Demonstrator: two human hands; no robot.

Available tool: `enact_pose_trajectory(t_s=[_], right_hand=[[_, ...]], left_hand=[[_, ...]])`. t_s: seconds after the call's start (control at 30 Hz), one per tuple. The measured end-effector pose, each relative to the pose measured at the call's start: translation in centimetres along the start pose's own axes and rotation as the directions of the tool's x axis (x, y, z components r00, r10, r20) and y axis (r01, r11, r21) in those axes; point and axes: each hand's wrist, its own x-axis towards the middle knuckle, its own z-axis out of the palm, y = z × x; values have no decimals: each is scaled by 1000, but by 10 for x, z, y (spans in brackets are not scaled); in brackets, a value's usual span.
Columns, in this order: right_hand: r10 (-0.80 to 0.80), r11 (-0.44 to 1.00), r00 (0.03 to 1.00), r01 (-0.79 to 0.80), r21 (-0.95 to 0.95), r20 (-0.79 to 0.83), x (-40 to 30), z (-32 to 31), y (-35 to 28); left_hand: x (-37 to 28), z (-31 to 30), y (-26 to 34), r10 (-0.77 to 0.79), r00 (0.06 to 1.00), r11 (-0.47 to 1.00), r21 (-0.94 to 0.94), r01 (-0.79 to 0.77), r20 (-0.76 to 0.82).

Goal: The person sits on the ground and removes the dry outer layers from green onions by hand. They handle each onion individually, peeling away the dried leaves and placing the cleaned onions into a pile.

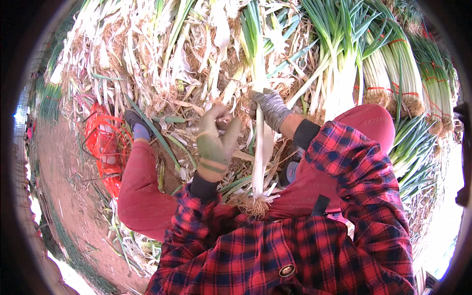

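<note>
My right hand (271,108), in a grey knit glove, grips a long scallion (259,147) around its white stalk. The roots (254,207) point down towards my lap and the green leaves (252,33) point away from me. My left hand (217,136), in a greenish-tan glove, is raised just left of the stalk with its fingers apart and curled; it looks slightly blurred, and I see nothing in it. To the right of my right hand lies a loose pile of scallions (341,81) with white stalks and green tops.
Peeled husks and leaves (147,55) cover the ground ahead. At the left lies a bundle of red plastic straps (107,147) near my shoe (138,121). Scallion bundles tied with red bands (405,77) lie at the right, with more green tops (413,155) below them.
</note>
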Motion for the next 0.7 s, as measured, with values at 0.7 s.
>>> enact_pose_trajectory(t_s=[0.7], right_hand=[[-135,956,984,100,-276,-113,36,-49,-41]], left_hand=[[-78,-39,38,-6,875,955,262,-139,485]])
